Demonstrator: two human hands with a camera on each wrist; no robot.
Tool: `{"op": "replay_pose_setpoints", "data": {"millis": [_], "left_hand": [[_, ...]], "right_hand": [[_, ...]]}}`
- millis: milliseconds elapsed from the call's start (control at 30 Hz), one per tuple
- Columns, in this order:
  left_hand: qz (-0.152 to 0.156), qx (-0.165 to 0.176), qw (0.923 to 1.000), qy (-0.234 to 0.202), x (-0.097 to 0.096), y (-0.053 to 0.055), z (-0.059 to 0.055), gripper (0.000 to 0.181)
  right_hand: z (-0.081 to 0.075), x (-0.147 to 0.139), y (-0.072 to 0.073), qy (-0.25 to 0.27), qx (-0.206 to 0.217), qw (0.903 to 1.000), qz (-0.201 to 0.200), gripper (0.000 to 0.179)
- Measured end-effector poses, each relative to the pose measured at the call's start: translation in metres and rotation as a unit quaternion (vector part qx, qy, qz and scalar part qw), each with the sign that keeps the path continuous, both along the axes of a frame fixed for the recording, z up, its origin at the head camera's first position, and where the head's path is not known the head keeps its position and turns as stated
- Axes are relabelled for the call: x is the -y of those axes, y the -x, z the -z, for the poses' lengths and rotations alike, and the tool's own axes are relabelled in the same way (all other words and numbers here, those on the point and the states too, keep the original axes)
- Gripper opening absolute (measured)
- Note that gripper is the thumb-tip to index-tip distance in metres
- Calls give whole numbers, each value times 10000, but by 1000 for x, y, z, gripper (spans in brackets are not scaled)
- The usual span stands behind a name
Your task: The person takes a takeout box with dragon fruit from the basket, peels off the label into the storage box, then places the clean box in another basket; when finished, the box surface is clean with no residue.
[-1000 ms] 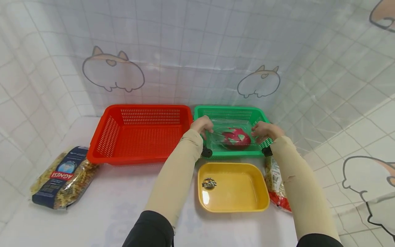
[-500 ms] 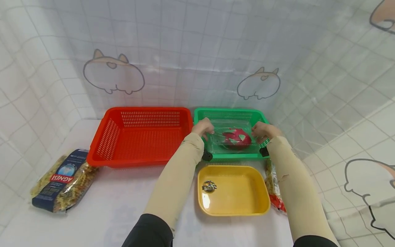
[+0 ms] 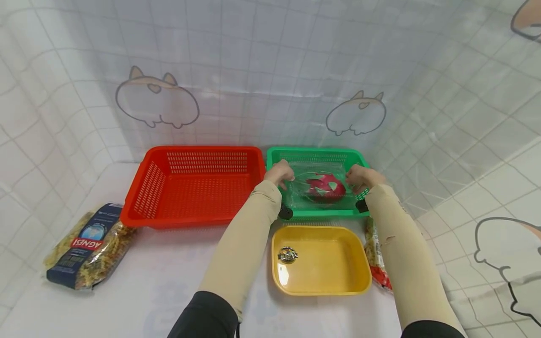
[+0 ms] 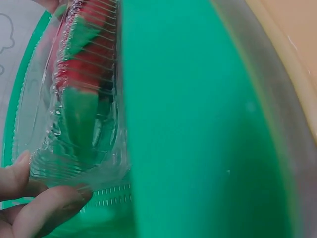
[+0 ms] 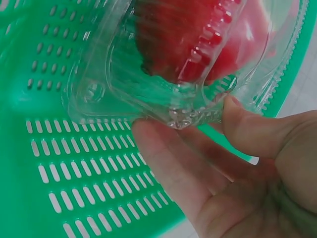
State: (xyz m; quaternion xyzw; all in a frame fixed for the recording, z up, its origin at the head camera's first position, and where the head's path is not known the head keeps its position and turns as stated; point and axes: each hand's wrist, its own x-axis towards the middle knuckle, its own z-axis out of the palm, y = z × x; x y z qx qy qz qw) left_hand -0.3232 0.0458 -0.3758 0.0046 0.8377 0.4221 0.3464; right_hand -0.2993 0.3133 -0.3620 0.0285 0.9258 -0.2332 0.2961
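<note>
A clear plastic clamshell box (image 3: pixel 297 199) lies in the green basket (image 3: pixel 325 214). Inside the box is a red dragon fruit (image 3: pixel 326 188) with green scales. At the box's left end my left hand (image 3: pixel 279 172) pinches its edge; in the left wrist view thumb and fingers meet the plastic. On the opposite end my right hand (image 3: pixel 364 178) holds the box, its thumb (image 5: pixel 242 121) at the rim and the fingers underneath. The basket wall hides part of the box in the left wrist view.
Left of the green basket stands a red basket (image 3: pixel 196 206). A yellow tray (image 3: pixel 329 267) in front holds a small shiny metallic object (image 3: pixel 288 254). A pasta bag (image 3: pixel 88 246) lies far left, another bag (image 3: pixel 378 258) beside my right sleeve. A patterned curtain (image 3: pixel 262 112) hangs behind.
Both hands stay at the box's two ends with hardly any movement. The head view has shifted very slightly.
</note>
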Motion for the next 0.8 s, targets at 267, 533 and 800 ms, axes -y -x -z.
{"op": "replay_pose_setpoints", "data": {"millis": [267,533,800], "left_hand": [[-102,-167,9998,37,-2,1,5,77],[80,-177,9998,-35,0,0,6,77],[-26,-421,9991,61,0,-2,8,76]], "right_hand": [[4,-1,5,146,-90,9998,93,21],[3,-2,5,-25,24,10000,-61,53],[5,0,6,24,-51,10000,-31,51]]}}
